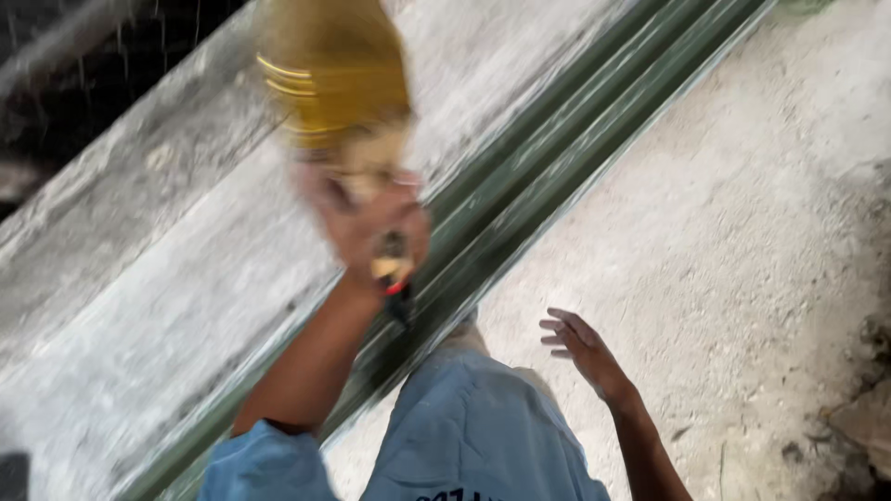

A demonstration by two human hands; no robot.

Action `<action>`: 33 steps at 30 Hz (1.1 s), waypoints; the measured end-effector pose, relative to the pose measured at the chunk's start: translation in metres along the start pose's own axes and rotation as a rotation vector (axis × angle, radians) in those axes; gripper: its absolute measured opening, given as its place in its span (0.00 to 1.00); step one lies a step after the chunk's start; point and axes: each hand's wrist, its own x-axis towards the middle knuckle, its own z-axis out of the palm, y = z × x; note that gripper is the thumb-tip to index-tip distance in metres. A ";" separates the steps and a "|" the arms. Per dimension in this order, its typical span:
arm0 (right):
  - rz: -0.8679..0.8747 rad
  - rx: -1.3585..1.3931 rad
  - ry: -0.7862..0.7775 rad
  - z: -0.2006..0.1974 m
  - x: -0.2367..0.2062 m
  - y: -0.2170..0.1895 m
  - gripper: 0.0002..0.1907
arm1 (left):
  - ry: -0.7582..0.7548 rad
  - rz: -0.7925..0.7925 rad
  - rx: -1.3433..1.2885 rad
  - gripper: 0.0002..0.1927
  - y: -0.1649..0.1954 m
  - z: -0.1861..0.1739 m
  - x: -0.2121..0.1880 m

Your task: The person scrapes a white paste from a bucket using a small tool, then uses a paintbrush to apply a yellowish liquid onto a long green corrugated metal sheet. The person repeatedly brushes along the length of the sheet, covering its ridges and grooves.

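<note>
Two broad surfaces fill the head view: a pale concrete slab (139, 306) running from the lower left edge to the top, and a rough grey floor (742, 186) on the right. Between them, along the slab's right edge, lies a dark green ribbed channel (575, 139), slanting from the bottom left toward the top right corner. No container shows. Over the slab's upper middle, a yellow brush (329, 74) with wide, blurred bristles and thin pale bands stands raised, bristles toward the top edge. The left hand (371, 227) is wrapped around its handle just below the bristles, fingers closed on it; a small yellow and red end (393, 271) of the handle sticks out beneath the palm, above the channel. Motion blur hides the exact finger placement. The right hand (585, 357) hangs above the floor, near the channel's lower stretch, fingers apart and slightly curled, touching nothing. A light blue garment (464, 436) occupies the bottom edge.
</note>
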 end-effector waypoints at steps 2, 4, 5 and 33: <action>-0.059 0.064 0.009 -0.037 0.019 -0.004 0.30 | -0.561 -0.415 -0.211 0.06 -0.016 0.042 0.012; -0.040 0.114 0.035 -0.075 0.039 -0.007 0.29 | -0.619 -0.405 -0.270 0.06 -0.027 0.078 0.018; -0.039 0.141 0.060 -0.095 0.050 -0.007 0.28 | -0.546 -0.296 -0.240 0.06 -0.032 0.094 0.021; 0.019 0.045 0.250 -0.638 0.338 -0.084 0.31 | 0.146 0.121 0.231 0.03 -0.179 0.703 0.036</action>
